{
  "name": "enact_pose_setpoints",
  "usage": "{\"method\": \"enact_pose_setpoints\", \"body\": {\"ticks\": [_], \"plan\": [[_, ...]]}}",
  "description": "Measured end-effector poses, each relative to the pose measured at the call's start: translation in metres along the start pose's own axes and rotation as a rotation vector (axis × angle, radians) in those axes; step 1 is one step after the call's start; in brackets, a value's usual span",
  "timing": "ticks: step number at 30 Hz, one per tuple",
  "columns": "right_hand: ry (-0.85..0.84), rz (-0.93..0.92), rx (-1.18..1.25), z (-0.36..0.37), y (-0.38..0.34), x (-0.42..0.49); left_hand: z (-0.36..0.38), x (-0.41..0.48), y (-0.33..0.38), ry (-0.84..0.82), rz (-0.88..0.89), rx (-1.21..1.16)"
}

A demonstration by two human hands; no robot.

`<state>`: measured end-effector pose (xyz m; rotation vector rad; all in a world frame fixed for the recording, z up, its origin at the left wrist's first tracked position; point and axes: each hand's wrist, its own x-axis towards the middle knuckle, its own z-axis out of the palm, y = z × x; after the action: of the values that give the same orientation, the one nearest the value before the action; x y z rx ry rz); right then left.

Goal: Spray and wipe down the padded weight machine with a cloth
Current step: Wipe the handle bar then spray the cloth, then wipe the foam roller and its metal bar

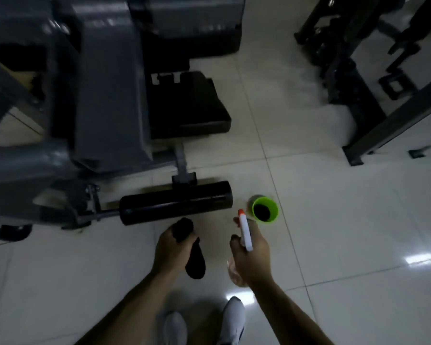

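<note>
The grey weight machine [110,95] fills the upper left, with a black seat pad [192,103] and a black padded roller [176,202] low at its front. My left hand [171,247] grips a dark cloth [194,260] just below the roller; the cloth hangs down from my fist. My right hand [251,255] holds a clear spray bottle [245,235] with a white head and orange nozzle, which points up toward the roller's right end.
A green cup [264,209] stands on the white tiled floor [346,232] just right of the roller. Another dark machine frame [373,78] occupies the upper right. My two grey shoes [204,324] show at the bottom edge.
</note>
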<state>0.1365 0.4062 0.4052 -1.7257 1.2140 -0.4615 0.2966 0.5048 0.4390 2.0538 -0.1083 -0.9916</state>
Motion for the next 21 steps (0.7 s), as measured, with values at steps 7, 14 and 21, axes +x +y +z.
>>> {"method": "enact_pose_setpoints", "body": {"ticks": [7, 14, 21], "plan": [[-0.068, -0.002, -0.185, 0.064, 0.145, 0.048, 0.066, 0.098, -0.112, 0.006, -0.002, 0.099], [0.037, -0.031, -0.245, 0.147, 0.275, 0.09, 0.104, 0.232, -0.222, 0.006, 0.169, 0.171], [0.128, -0.12, -0.193, 0.211, 0.331, 0.126, 0.112, 0.318, -0.263, 0.119, 0.454, 0.011]]}}
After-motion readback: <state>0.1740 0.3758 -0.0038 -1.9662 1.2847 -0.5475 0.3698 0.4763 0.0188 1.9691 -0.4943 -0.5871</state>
